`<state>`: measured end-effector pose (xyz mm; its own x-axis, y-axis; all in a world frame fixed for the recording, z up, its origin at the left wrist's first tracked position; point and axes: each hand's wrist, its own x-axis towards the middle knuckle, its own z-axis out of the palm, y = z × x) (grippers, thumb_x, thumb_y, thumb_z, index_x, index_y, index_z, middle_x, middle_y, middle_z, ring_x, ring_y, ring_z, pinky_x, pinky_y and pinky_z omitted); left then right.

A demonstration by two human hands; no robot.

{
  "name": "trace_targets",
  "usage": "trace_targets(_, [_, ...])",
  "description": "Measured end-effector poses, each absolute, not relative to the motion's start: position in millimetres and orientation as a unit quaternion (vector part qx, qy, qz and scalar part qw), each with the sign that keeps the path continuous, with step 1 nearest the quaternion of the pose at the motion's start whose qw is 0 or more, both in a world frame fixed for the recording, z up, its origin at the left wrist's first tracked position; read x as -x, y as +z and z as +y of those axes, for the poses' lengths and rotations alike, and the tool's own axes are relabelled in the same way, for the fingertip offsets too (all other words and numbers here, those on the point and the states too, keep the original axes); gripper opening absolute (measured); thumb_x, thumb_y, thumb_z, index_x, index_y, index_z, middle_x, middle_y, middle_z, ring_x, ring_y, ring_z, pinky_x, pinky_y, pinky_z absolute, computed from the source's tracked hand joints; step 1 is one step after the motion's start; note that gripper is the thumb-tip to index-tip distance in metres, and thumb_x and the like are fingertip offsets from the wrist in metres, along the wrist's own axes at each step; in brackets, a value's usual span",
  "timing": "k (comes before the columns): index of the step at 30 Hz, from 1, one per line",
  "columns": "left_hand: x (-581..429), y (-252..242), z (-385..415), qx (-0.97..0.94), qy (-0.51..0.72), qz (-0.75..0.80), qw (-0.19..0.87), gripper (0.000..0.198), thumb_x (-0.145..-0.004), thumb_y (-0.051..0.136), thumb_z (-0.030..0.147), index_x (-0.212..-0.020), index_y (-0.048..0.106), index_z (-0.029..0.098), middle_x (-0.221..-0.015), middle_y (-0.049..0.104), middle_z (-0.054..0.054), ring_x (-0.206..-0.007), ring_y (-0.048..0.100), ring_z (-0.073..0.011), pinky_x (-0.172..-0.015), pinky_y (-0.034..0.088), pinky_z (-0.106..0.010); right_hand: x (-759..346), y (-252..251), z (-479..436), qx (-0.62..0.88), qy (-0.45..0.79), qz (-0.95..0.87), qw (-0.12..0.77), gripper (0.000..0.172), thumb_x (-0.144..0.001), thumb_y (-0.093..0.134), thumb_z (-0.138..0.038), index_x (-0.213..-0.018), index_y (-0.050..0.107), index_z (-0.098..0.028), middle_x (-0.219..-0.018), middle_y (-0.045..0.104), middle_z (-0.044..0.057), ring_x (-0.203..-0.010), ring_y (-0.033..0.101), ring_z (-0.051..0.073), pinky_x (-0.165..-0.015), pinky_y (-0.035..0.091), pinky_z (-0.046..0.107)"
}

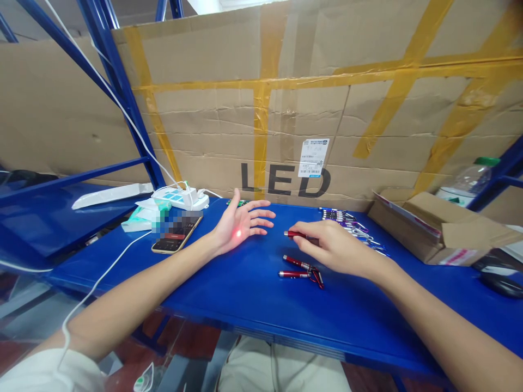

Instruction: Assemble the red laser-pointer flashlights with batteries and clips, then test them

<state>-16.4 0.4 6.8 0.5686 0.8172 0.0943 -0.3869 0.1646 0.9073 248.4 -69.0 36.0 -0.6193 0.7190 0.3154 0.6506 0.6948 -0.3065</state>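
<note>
My right hand (333,245) is closed around a red laser pointer (291,233), its silver tip facing left. Across from it, my left hand (241,224) is held up with the palm facing the pointer and the fingers spread, holding nothing. A bright red spot of light shows on the left palm near the wrist. Below the right hand, two more red pointers (295,274) lie on the blue table (245,288), with small clips or rings at their right ends. Most of the held pointer's body is hidden by my fingers.
A phone (175,235), a tissue pack (141,216) and a white power strip (180,197) are on the left. Rows of pens or pointers (347,220) lie behind the right hand. An open cardboard box (441,228) and a black mouse (502,285) are at right. Tall cardboard (204,120) stands behind.
</note>
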Motion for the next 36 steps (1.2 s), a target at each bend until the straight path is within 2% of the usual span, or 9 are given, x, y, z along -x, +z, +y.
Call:
trace_targets(8, [15, 7, 0, -0.499, 0.410, 0.222, 0.731, 0.088, -0.102, 0.024, 0.083, -0.131, 0.068, 0.012, -0.123, 0.074, -0.021, -0.100, 0.073, -0.0286, -0.080, 0.057, -0.036, -251, 35, -66, 0.409, 0.066, -0.887, 0.204, 0.029, -0.108, 0.048, -0.029, -0.117, 0.073, -0.020, -0.102, 0.081, 0.008, -0.087, 0.074, 0.023, -0.079, 0.048, 0.033])
trace_targets(15, [15, 10, -2, -0.495, 0.411, 0.220, 0.733, 0.086, -0.103, 0.025, 0.081, -0.130, 0.069, 0.013, -0.124, 0.074, -0.021, -0.100, 0.072, -0.0289, -0.081, 0.057, -0.037, -254, 24, -57, 0.414, 0.027, -0.896, 0.160, 0.033, -0.113, 0.043, -0.032, -0.129, 0.069, -0.021, -0.121, 0.076, 0.012, -0.107, 0.072, 0.027, -0.092, 0.052, 0.038])
trace_targets(20, [16, 9, -1, -0.497, 0.412, 0.220, 0.731, 0.086, -0.102, 0.025, 0.082, -0.130, 0.069, 0.013, -0.124, 0.074, -0.022, -0.101, 0.073, -0.0293, -0.080, 0.057, -0.037, -258, 19, -52, 0.436, -0.005, -0.894, 0.103, 0.038, -0.114, 0.039, -0.034, -0.132, 0.069, -0.020, -0.114, 0.067, 0.014, -0.099, 0.070, 0.026, -0.085, 0.054, 0.038])
trace_targets(23, [16, 8, -1, -0.499, 0.413, 0.218, 0.730, 0.086, -0.102, 0.027, 0.082, -0.131, 0.069, 0.013, -0.125, 0.074, -0.022, -0.101, 0.073, -0.0296, -0.081, 0.057, -0.037, -259, 17, -51, 0.435, 0.015, -0.895, 0.098, 0.035, -0.114, 0.041, -0.032, -0.133, 0.067, -0.018, -0.118, 0.068, 0.014, -0.106, 0.070, 0.028, -0.087, 0.054, 0.039])
trace_targets(26, [16, 8, 0, -0.499, 0.410, 0.217, 0.732, 0.087, -0.103, 0.026, 0.082, -0.132, 0.068, 0.012, -0.124, 0.074, -0.022, -0.101, 0.073, -0.0289, -0.081, 0.057, -0.037, -259, 17, -51, 0.428, 0.071, -0.893, 0.116, 0.026, -0.112, 0.048, -0.032, -0.127, 0.066, -0.020, -0.118, 0.072, 0.011, -0.106, 0.070, 0.027, -0.088, 0.052, 0.037])
trace_targets(30, [16, 8, 0, -0.498, 0.407, 0.215, 0.734, 0.086, -0.103, 0.027, 0.081, -0.132, 0.068, 0.011, -0.125, 0.074, -0.022, -0.100, 0.073, -0.0290, -0.081, 0.057, -0.037, -255, 19, -54, 0.432, 0.125, -0.886, 0.110, 0.016, -0.110, 0.055, -0.035, -0.108, 0.063, -0.022, -0.102, 0.075, 0.006, -0.089, 0.069, 0.022, -0.076, 0.049, 0.032])
trace_targets(36, [15, 7, -1, -0.504, 0.405, 0.216, 0.732, 0.087, -0.103, 0.026, 0.082, -0.132, 0.068, 0.011, -0.124, 0.074, -0.022, -0.098, 0.073, -0.0283, -0.080, 0.057, -0.036, -250, 23, -60, 0.427, 0.155, -0.886, 0.096, 0.025, -0.109, 0.056, -0.041, -0.094, 0.064, -0.023, -0.092, 0.074, 0.004, -0.081, 0.066, 0.020, -0.070, 0.044, 0.031])
